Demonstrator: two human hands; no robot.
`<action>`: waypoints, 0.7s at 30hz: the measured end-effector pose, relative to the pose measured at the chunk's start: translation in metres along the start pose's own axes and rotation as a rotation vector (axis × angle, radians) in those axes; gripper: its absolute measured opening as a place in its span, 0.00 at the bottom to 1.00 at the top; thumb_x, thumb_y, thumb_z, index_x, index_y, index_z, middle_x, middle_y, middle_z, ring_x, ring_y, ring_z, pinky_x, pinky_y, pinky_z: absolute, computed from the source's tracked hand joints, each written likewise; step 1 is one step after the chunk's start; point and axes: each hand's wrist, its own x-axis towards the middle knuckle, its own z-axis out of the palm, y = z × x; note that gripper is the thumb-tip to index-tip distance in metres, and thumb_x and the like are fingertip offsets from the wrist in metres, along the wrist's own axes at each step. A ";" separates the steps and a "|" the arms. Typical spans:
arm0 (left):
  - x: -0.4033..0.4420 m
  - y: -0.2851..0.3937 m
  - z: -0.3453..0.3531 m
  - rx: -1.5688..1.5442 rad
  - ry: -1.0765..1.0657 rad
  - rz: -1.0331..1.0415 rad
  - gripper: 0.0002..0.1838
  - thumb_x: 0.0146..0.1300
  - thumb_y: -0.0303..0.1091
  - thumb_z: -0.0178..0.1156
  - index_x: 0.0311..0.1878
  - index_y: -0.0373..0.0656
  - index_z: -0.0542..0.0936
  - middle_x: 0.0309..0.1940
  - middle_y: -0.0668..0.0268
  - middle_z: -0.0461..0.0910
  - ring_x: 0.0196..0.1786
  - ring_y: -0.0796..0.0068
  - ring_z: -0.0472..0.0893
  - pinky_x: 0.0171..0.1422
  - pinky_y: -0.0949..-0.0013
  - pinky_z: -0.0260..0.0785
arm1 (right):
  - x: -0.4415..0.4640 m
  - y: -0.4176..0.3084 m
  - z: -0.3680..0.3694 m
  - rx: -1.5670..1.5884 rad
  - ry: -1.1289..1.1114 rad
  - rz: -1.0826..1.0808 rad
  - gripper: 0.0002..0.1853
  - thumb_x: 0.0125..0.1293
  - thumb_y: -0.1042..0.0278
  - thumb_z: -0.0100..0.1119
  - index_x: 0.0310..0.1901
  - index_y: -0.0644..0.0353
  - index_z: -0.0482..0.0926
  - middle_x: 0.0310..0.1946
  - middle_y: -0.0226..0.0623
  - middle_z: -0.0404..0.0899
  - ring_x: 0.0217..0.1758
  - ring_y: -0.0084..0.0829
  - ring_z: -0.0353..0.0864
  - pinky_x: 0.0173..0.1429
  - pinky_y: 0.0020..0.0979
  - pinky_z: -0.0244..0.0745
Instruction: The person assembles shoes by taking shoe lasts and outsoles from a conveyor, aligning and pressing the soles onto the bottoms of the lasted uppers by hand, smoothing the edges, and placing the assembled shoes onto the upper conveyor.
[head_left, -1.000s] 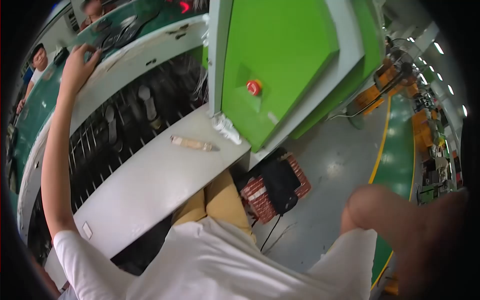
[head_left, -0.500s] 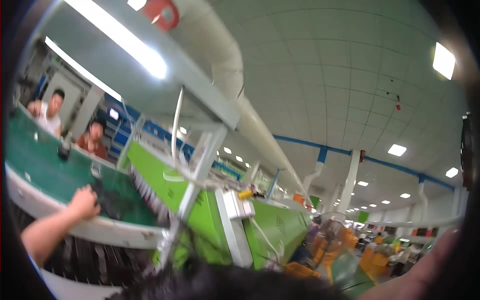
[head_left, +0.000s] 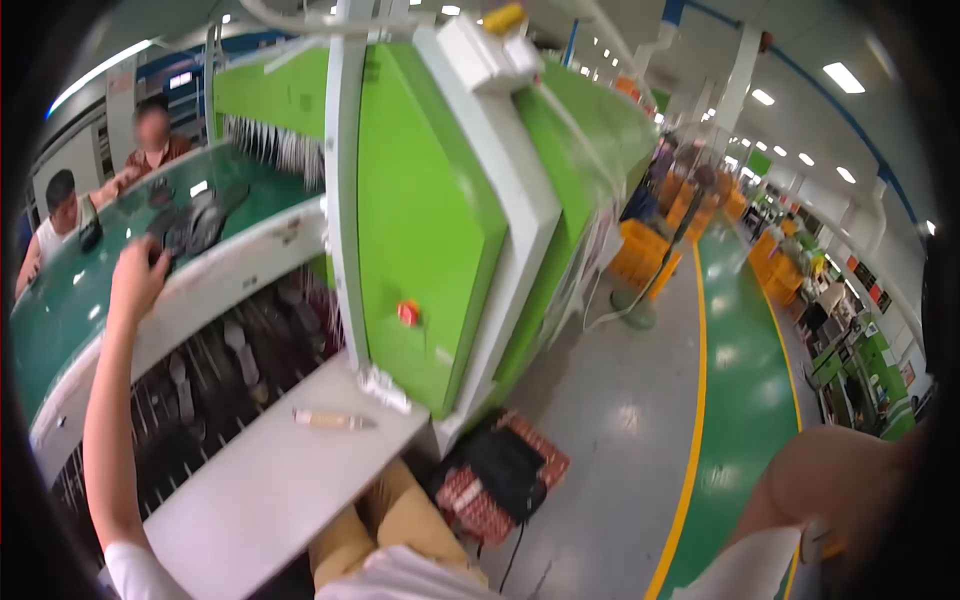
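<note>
My left hand (head_left: 138, 278) reaches over the near rim of a green conveyor belt (head_left: 60, 335), its fingers curled. A small dark bit shows at the fingertips; I cannot make out what it is. Just beyond the hand, several black flat pieces, shaped like shoe parts (head_left: 200, 222), lie heaped on the belt. On the right side my bent right arm (head_left: 825, 490) comes up from a white sleeve, with its hand out of sight. Before my lap is a white board (head_left: 260, 480) with a slim pale pen-like tool (head_left: 335, 420) on it.
A green machine housing (head_left: 425, 230) with a red button (head_left: 408, 313) stands ahead, a bristle curtain (head_left: 275, 150) at its mouth. Two people sit across the belt. A red patterned box (head_left: 540, 445) with black cloth is on the floor. Orange crates (head_left: 645, 258) line the aisle.
My view has swung down from the ceiling, bringing the white board, my lap and the floor into sight. My left hand stays at the belt's edge beside the black pieces.
</note>
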 end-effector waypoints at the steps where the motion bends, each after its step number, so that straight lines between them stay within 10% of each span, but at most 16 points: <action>1: -0.006 0.000 0.008 -0.008 0.002 0.011 0.12 0.71 0.35 0.70 0.43 0.32 0.84 0.41 0.44 0.85 0.47 0.41 0.85 0.55 0.47 0.77 | 0.002 0.003 0.003 -0.028 -0.028 0.019 0.18 0.76 0.61 0.61 0.60 0.64 0.80 0.35 0.33 0.81 0.30 0.25 0.77 0.36 0.29 0.73; 6: 0.002 -0.016 0.011 -0.003 -0.119 -0.026 0.13 0.72 0.38 0.70 0.48 0.37 0.87 0.46 0.45 0.86 0.50 0.42 0.87 0.59 0.47 0.79 | 0.007 0.046 -0.009 -0.435 -0.079 0.279 0.17 0.77 0.60 0.58 0.58 0.64 0.80 0.33 0.33 0.80 0.29 0.25 0.75 0.35 0.29 0.71; 10: 0.007 -0.025 0.018 0.039 -0.114 0.018 0.12 0.74 0.39 0.68 0.50 0.41 0.88 0.48 0.45 0.86 0.53 0.41 0.87 0.61 0.47 0.79 | -0.027 0.182 -0.052 -0.815 -0.326 0.972 0.17 0.78 0.60 0.56 0.57 0.64 0.80 0.31 0.33 0.78 0.28 0.25 0.74 0.35 0.29 0.70; 13: 0.015 -0.044 0.027 0.077 -0.129 0.047 0.12 0.73 0.40 0.69 0.50 0.42 0.88 0.49 0.46 0.86 0.54 0.42 0.87 0.61 0.48 0.79 | -0.102 0.296 -0.143 -0.875 -0.761 1.445 0.35 0.77 0.65 0.59 0.84 0.57 0.65 0.27 0.32 0.81 0.23 0.27 0.80 0.25 0.30 0.74; 19: 0.006 -0.051 0.029 -0.008 -0.016 -0.071 0.19 0.65 0.36 0.73 0.57 0.44 0.84 0.55 0.50 0.84 0.59 0.44 0.86 0.65 0.47 0.78 | -0.092 0.230 -0.071 -0.278 -0.335 1.472 0.52 0.78 0.45 0.68 0.93 0.50 0.48 0.32 0.34 0.85 0.30 0.30 0.86 0.39 0.35 0.85; 21: 0.006 -0.041 0.021 0.069 0.004 -0.099 0.20 0.63 0.37 0.72 0.57 0.43 0.83 0.57 0.49 0.83 0.63 0.42 0.83 0.67 0.49 0.77 | -0.108 0.206 -0.044 -0.106 -0.316 1.452 0.44 0.80 0.43 0.66 0.87 0.52 0.56 0.32 0.33 0.84 0.30 0.27 0.83 0.39 0.34 0.82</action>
